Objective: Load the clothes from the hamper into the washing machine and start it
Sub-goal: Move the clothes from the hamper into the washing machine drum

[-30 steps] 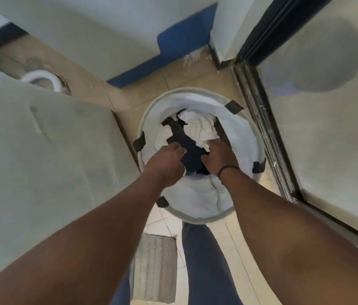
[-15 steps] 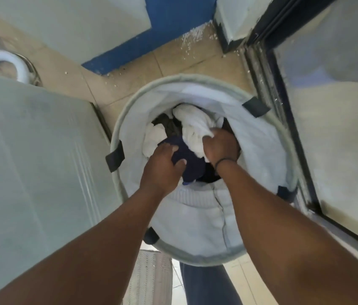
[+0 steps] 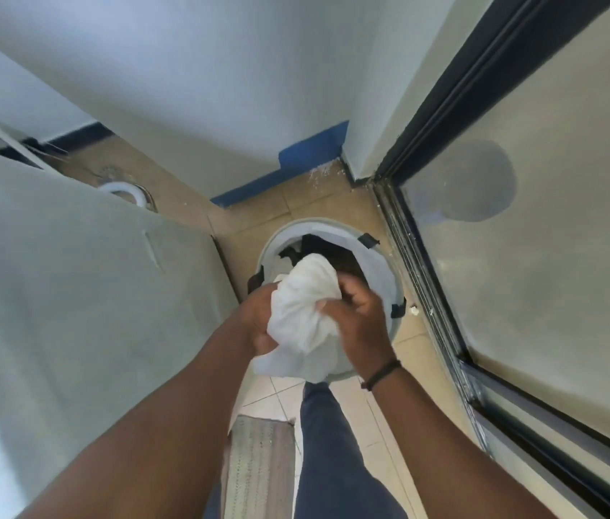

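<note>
Your left hand (image 3: 258, 320) and right hand (image 3: 361, 324) both grip a bunched white cloth (image 3: 303, 312), fingers curled into the fabric from either side. You hold the bundle above the hamper (image 3: 378, 271), which stands on the tan tiled floor (image 3: 258, 211) just below your hands. The cloth covers most of the hamper's opening from this angle; past its top edge you can see dark clothes (image 3: 318, 249) and a bit of pale fabric left inside. The hamper is round with a pale rim and dark tabs along it.

A black band (image 3: 382, 374) sits on your right wrist. To your left, a large pale flat surface (image 3: 71, 294) fills that side, its edge running close beside the hamper; whether it is the washer you cannot tell from here. Behind it a white ring-shaped object (image 3: 123, 189) lies on the floor. To your right, a dark-framed glass door (image 3: 520, 237) runs along the hamper's other side, its track just beside the rim, so the hamper sits in a narrow gap between the two. A white wall (image 3: 183, 88) with a blue base strip (image 3: 281, 174) closes off the corner beyond. Your leg in blue trousers (image 3: 333, 443) and a grey mat (image 3: 258, 462) are below your arms.
</note>
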